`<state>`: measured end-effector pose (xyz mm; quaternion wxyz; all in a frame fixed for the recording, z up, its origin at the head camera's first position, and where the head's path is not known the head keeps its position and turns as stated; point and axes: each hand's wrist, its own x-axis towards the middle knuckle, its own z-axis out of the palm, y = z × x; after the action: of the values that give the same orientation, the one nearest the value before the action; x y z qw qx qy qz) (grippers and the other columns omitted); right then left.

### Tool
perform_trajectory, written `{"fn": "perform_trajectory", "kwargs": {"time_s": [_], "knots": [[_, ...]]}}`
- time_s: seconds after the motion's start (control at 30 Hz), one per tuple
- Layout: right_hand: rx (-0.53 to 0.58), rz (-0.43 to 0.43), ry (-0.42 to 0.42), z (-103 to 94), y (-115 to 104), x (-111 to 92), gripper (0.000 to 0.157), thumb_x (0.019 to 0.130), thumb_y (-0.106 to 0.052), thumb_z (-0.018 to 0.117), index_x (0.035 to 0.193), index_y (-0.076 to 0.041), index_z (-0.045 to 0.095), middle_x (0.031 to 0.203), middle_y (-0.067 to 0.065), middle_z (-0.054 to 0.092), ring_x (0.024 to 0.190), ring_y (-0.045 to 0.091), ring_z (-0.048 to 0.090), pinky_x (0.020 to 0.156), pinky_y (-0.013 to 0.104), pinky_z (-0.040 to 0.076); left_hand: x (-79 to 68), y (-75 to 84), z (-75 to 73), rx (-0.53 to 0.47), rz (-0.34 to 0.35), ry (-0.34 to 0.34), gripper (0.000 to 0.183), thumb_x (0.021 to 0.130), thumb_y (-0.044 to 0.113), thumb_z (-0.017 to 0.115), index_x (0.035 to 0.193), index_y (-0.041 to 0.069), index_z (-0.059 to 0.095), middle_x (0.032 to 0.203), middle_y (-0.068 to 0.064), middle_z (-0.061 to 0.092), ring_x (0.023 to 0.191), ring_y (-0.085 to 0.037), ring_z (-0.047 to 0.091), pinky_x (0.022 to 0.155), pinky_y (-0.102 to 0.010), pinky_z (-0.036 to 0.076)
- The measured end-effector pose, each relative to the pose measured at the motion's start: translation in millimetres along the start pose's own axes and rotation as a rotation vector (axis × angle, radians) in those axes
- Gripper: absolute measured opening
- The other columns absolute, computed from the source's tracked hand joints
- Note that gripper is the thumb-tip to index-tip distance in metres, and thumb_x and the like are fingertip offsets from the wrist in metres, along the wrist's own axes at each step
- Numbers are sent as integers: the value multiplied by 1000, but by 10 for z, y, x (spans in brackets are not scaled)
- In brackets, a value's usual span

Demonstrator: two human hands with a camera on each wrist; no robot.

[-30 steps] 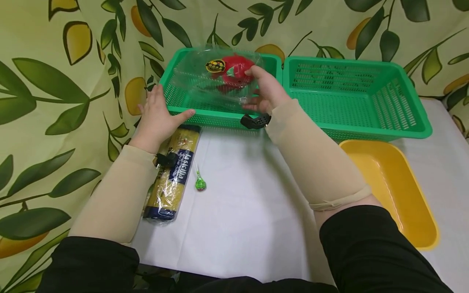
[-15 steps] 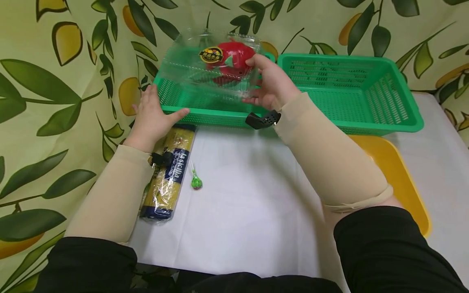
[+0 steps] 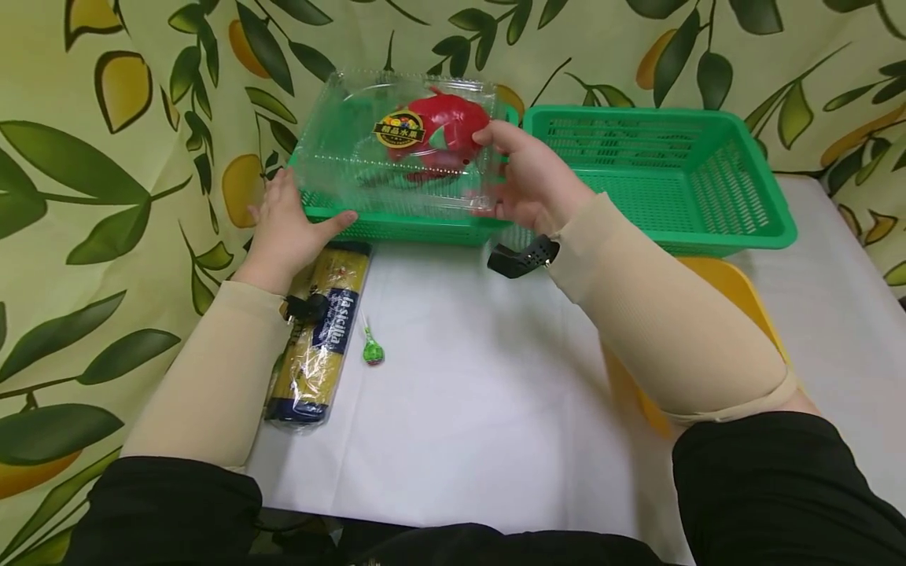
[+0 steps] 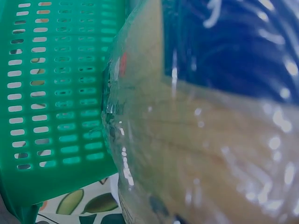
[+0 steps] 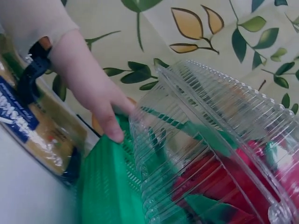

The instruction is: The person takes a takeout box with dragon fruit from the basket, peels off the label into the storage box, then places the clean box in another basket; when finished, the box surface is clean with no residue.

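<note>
My right hand (image 3: pixel 534 173) grips the right end of a clear plastic clamshell box (image 3: pixel 336 145), its thumb on the lid. A red thing with green patches (image 3: pixel 456 118) sits in the box, behind a black and yellow sticker (image 3: pixel 399 130). The box is over the left green basket (image 3: pixel 396 228), covering most of its inside. At that basket's near left corner lies my left hand (image 3: pixel 283 232), thumb stretched along the rim, as the right wrist view also shows. A spaghetti pack (image 3: pixel 318 338) lies below the left wrist and fills much of the left wrist view.
A second green basket (image 3: pixel 775 224) stands to the right, side by side with the first. In front of it is a yellow tray (image 3: pixel 732 287), partly hidden by my right forearm. A green-wrapped lollipop (image 3: pixel 372 348) lies on the white table (image 3: pixel 453 424), beside the spaghetti pack.
The right hand has lifted the box out of the left basket, and it now appears larger and further left. The left hand has stayed at the basket's corner.
</note>
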<state>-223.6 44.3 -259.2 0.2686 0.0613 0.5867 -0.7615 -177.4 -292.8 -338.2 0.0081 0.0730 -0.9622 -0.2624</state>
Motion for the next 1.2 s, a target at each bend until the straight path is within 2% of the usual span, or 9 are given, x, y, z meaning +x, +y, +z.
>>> {"fn": "perform_trajectory", "kwargs": {"time_s": [0.13,0.3,0.37,0.5,0.63,0.73,0.87,1.03,1.2], "knots": [[-22,6,2,-56,37,-91,42,107,-36,69,143,-30,49,153,-1,47,135,38,61,109,47,60,-9,9,-16,0,-1,-5,125,101,69,67,176,2,-7,185,-21,-8,171,-47,-5,130,-76,-13],[-58,-22,-31,-163,112,-240,40,110,-37,64,146,-27,50,155,2,47,122,37,65,89,36,66,-29,5,-19,8,24,-3,118,103,57,68,176,0,-6,185,-23,-7,171,-49,-4,129,-77,-12],[-71,-34,-47,-208,148,-306,41,111,-36,62,148,-25,50,157,3,46,119,38,66,86,35,67,-36,2,-16,8,29,3,118,103,57,67,176,-1,-5,185,-24,-7,171,-49,-4,129,-77,-11],[-90,-57,-87,-301,222,-439,43,112,-34,57,152,-22,47,163,2,38,128,46,65,94,38,67,-46,8,-12,1,24,14,123,101,66,67,176,0,-4,185,-24,-5,171,-49,-4,130,-77,-12],[-107,-68,-128,-392,294,-570,41,113,-32,52,152,-19,45,165,4,37,141,50,56,102,39,65,-45,24,-7,1,13,12,129,97,75,66,176,1,-5,185,-22,-4,172,-47,-4,130,-76,-12],[-129,-63,-149,-459,350,-670,42,113,-30,49,153,-18,43,163,5,43,144,45,54,102,38,64,-37,31,4,11,6,16,130,96,77,66,177,2,-4,186,-22,-3,172,-47,-3,131,-76,-11],[-175,-56,-177,-555,425,-818,47,112,-30,45,157,-16,39,157,7,51,138,35,57,101,37,63,-28,14,17,18,2,21,128,98,75,66,177,2,-4,186,-22,-3,172,-47,-2,131,-76,-10],[-231,-59,-207,-709,542,-992,34,110,-29,44,142,-16,41,144,7,55,122,26,64,96,38,63,-20,8,19,13,3,18,124,100,69,67,177,2,-5,185,-23,-4,172,-47,-2,130,-77,-10],[-255,-55,-195,-868,714,-1112,21,110,-28,44,126,-15,40,132,5,61,110,21,68,91,38,63,-13,7,14,18,5,14,127,99,73,66,176,2,-6,185,-22,-5,172,-45,-2,130,-77,-10]]}}
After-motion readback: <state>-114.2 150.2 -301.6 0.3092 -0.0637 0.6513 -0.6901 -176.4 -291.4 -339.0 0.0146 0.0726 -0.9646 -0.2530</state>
